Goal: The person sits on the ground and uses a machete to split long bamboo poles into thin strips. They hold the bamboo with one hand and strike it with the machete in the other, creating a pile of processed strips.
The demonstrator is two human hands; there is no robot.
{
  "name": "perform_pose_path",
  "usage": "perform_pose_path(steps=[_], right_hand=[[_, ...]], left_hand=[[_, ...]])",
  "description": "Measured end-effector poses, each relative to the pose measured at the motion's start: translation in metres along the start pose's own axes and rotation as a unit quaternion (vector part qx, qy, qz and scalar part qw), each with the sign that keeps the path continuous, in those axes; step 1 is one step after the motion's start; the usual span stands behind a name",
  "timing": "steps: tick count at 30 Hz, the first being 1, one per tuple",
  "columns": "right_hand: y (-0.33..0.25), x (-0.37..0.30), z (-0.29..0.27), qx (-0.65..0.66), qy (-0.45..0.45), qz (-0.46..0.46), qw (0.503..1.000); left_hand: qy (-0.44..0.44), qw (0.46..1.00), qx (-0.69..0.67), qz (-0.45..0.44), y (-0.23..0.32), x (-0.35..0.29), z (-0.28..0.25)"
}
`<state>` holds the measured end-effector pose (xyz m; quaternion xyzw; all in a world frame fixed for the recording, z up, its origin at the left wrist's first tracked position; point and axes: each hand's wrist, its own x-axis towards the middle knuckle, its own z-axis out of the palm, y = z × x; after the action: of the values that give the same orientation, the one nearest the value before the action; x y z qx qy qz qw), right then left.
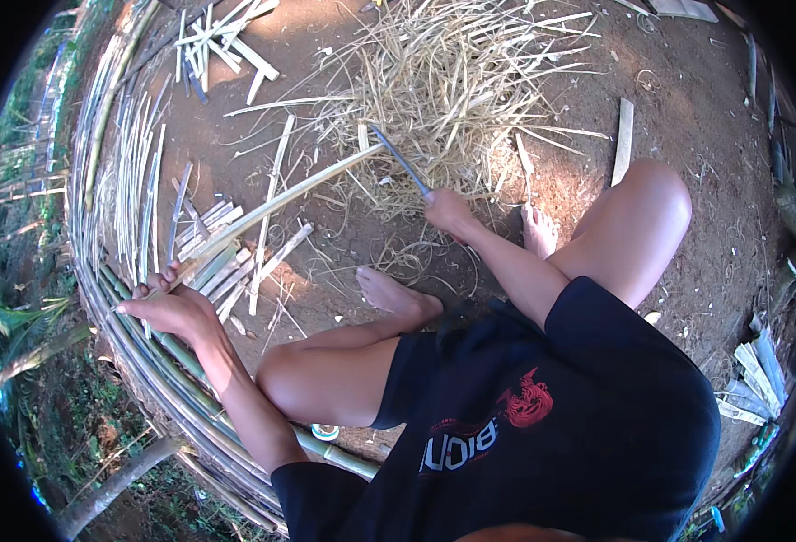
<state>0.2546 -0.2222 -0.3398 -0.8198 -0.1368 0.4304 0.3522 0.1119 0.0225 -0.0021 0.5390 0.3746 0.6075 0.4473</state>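
My left hand (pixel 181 316), out at the left, is closed around the near end of a long pale bamboo strip (pixel 300 191). The strip slants up and away to the right, its far end near a pile of thin shavings (pixel 443 81). In my right hand (pixel 449 214), fingers wrapped round its handle, is a knife (pixel 402 161) with a long, narrow dark blade. The blade points up and left, its tip close to the strip's far end; whether they touch I cannot tell. The handle is mostly hidden by my fist.
Cut bamboo pieces (pixel 229 271) lie on the ground beyond my left hand, with thin strips (pixel 136 172) farther left. More pieces (pixel 226 41) are at the far left. Long bamboo poles (pixel 226 425) edge the left side. My bare feet (pixel 398 294) rest near the shavings.
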Motion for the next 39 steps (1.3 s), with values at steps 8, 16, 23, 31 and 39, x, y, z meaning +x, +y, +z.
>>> perform_pose_path(steps=[8, 16, 23, 31, 39], right_hand=[[0.024, 0.014, -0.008, -0.04, 0.041, -0.012, 0.998], [0.04, 0.027, -0.019, -0.021, -0.004, 0.042, 0.999], [-0.045, -0.034, 0.006, -0.064, 0.002, -0.171, 0.983], [-0.06, -0.021, 0.008, -0.064, -0.023, -0.083, 0.994], [0.006, 0.026, -0.008, -0.05, -0.004, -0.021, 0.999]], left_hand=[[-0.029, 0.999, 0.042, 0.007, 0.0, 0.002, 0.0], [-0.023, 0.999, 0.003, -0.029, -0.003, 0.016, -0.001], [-0.09, 0.993, -0.065, -0.044, -0.012, 0.006, -0.018], [-0.04, 0.997, -0.051, -0.048, -0.013, 0.013, -0.019], [-0.034, 0.999, -0.026, -0.032, -0.003, 0.0, -0.001]])
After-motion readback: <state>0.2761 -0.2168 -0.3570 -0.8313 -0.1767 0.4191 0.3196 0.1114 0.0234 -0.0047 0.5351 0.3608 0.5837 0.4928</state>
